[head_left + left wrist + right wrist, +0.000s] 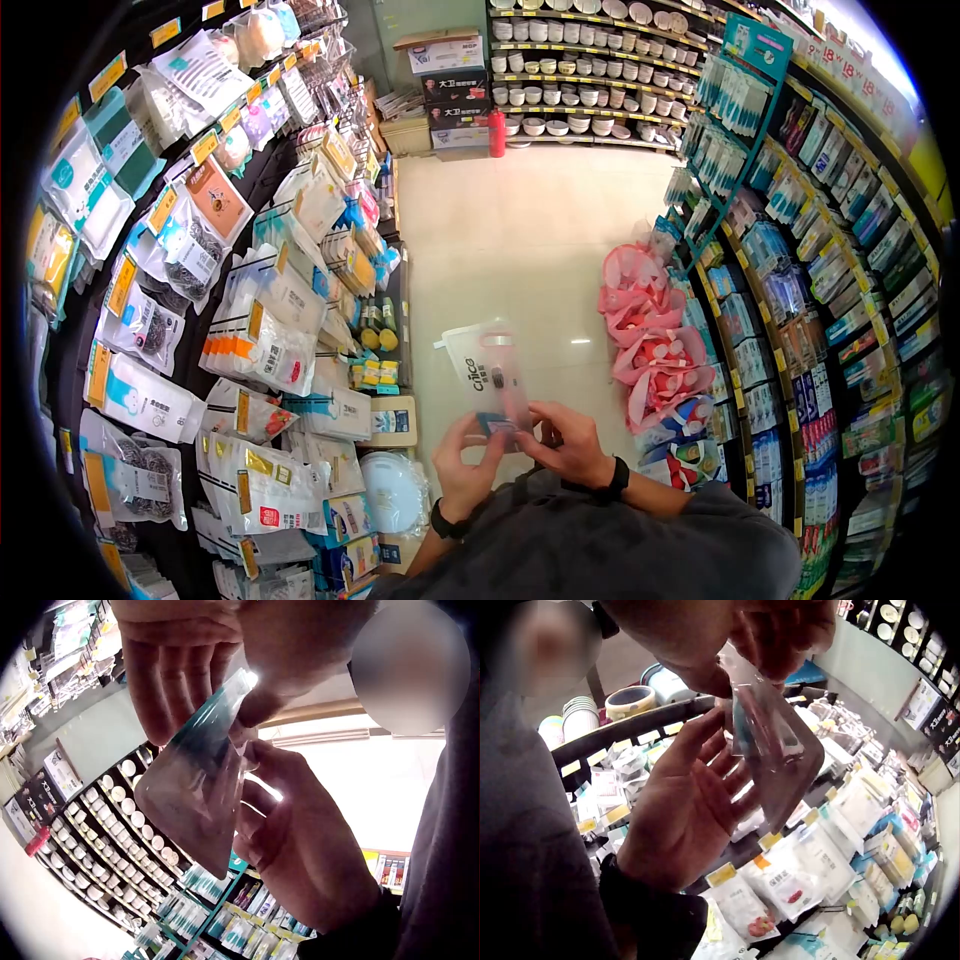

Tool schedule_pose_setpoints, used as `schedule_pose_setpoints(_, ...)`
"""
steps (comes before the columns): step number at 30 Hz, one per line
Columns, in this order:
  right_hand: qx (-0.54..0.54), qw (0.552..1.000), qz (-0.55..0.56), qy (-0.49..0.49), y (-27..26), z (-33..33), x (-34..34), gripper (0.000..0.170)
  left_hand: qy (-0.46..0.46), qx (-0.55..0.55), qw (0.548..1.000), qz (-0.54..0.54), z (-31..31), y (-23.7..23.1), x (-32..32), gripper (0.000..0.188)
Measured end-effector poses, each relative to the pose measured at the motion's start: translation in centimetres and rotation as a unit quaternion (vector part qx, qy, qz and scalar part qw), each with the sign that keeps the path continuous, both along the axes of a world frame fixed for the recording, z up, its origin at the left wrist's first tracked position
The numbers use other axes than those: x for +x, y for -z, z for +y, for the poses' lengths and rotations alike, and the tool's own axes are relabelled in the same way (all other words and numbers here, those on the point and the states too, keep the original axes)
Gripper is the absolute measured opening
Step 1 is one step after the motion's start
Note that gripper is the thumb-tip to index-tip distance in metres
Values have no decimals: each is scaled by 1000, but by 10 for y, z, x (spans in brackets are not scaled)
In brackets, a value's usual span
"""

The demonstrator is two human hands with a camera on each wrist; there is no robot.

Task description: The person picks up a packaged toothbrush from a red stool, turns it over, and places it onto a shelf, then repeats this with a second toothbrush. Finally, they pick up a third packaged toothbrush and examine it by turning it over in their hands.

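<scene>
In the head view both hands hold a flat clear package (505, 375) at its lower end, out in front of the body. A white printed panel (465, 365) with black lettering shows at its left, and a blue-teal label sits by the fingers. The left hand (468, 468) pinches the left lower edge, thumb in front. My right hand (568, 445) holds the right lower corner between thumb and fingers. From the left wrist, the package (199, 780) looks see-through with a teal end. What it contains is unclear.
Hanging bagged goods (270, 350) fill the left shelves. Racks of packaged items (770, 290) line the right, with pink bags (650, 330) in front. Bowl shelves (590, 70), stacked boxes (455, 95) and a red cylinder (497, 133) stand at the far end of the tiled floor (510, 220).
</scene>
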State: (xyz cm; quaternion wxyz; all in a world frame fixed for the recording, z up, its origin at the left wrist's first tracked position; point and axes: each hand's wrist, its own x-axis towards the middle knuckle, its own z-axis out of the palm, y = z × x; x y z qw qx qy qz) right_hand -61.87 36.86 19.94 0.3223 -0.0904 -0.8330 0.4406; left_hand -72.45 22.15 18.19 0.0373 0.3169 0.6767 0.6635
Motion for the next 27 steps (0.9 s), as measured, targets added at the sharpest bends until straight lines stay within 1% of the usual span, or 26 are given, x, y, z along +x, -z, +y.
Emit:
schedule_pose_setpoints(5,-11,999,14,-42,-3,-3,-18,46,-28,12,1000,6,-9,9,-5,40)
schedule_pose_setpoints(6,-15,998,15,-50,1,-3,-20,46,-44,-7,999,8,-12,11,-4,41)
schedule_pose_setpoints(10,-12,996,16,-87,4,-4,-29,45,-68,-10,998,-12,-18,10,-2,41)
schedule_pose_setpoints(12,-15,996,9,-90,10,-4,-29,45,-68,-25,997,4,-20,13,-2,44)
schedule_pose_setpoints(16,-16,997,-7,-80,12,2,-25,45,-56,-33,998,13,-13,7,0,46)
schedule_pose_setpoints(20,-17,998,4,-62,15,17,-11,46,-35,-63,997,12,3,10,5,46)
schedule_pose_setpoints(22,-29,998,3,-57,11,26,-5,48,-21,-73,997,16,15,5,7,45)
schedule_pose_setpoints(25,-35,999,9,-25,14,43,5,50,5,-52,999,-11,38,12,10,45)
schedule_pose_setpoints(27,-29,999,26,-8,17,60,10,50,25,-57,998,-15,56,12,11,45)
